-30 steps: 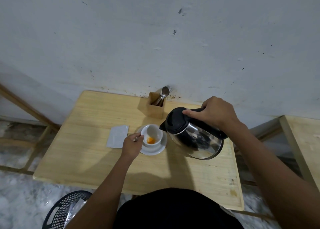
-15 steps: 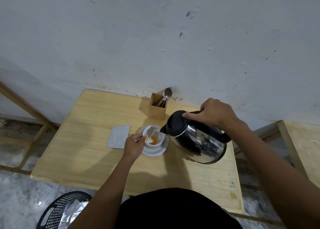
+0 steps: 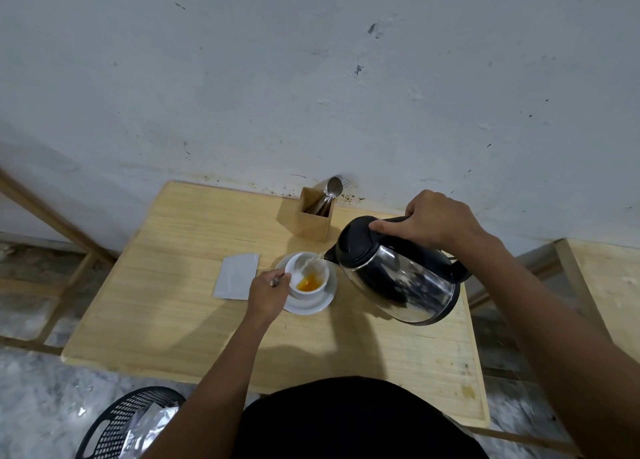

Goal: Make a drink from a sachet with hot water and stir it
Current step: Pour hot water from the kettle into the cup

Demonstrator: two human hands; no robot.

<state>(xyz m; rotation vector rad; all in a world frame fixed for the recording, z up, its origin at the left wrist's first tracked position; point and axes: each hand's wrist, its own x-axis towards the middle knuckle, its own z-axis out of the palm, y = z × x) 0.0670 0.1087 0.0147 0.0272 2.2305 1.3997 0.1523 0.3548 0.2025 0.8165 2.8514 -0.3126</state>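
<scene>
A white cup [image 3: 298, 274] stands on a white saucer [image 3: 320, 302] in the middle of the wooden table [image 3: 194, 313]. Orange liquid lies in its bottom. My right hand [image 3: 434, 221] grips the black handle of a steel kettle [image 3: 398, 278], which is tilted left with its spout over the cup's rim. A thin stream of water runs from the spout into the cup. My left hand [image 3: 266, 294] sits at the cup's left side, closed on a metal spoon handle [image 3: 278, 281]. A grey sachet [image 3: 237, 280] lies flat just left of that hand.
A wooden holder [image 3: 313, 221] with spoons [image 3: 332, 188] stands at the back against the white wall. A black mesh basket [image 3: 124, 424] holding a foil wrapper sits on the floor at lower left. Another wooden table [image 3: 609, 285] shows at the right edge.
The kettle has tipped further toward the cup and water now flows in. The orange liquid in the cup has grown. My left hand stays by the cup.
</scene>
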